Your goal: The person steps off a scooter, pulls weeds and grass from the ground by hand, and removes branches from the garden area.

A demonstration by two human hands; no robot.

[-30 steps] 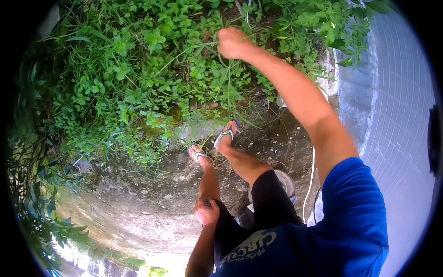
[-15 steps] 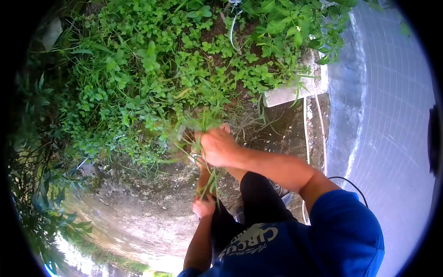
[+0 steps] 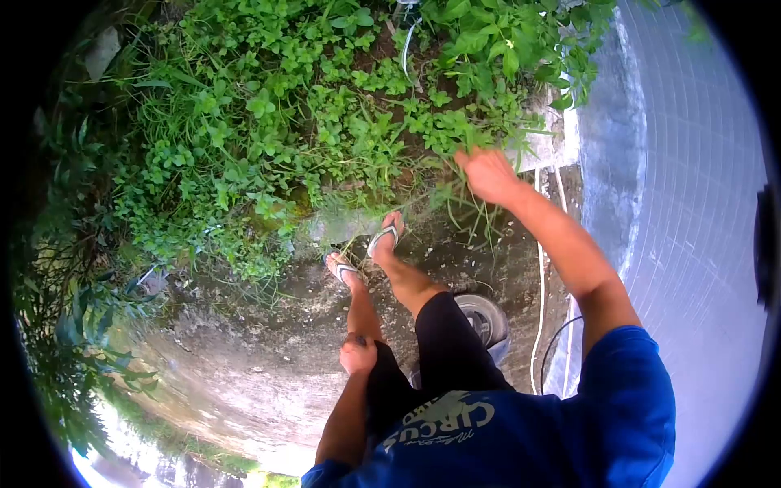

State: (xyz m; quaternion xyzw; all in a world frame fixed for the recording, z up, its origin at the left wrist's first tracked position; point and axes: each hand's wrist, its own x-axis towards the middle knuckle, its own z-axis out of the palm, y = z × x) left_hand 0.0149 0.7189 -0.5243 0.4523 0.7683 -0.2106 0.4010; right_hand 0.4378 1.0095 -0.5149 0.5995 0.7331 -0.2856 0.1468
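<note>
My right hand [image 3: 488, 176] is at the right front edge of the planted bed, with its fingers closed on grass [image 3: 484, 221]. Long green blades hang below the hand, over the concrete. Low leafy plants [image 3: 268, 154] grow thickly across the bed to its left. Down by my bent knee, my left hand [image 3: 359, 356] rests against the leg with its fingers curled in. A dark patch shows just past its knuckles, and I cannot make out what lies under the fingers.
My feet in flip-flops [image 3: 384, 236] stand by the bed's concrete edge [image 3: 346, 225]. A round grey object [image 3: 482, 319] is beside my leg. White pipes [image 3: 542, 276] run along the ground near a pale wall [image 3: 691, 203]. A white strip [image 3: 408, 49] hangs over the plants.
My right hand has moved right and farther out, from above my feet to the bed's corner. My feet now show. The left hand stays by the knee.
</note>
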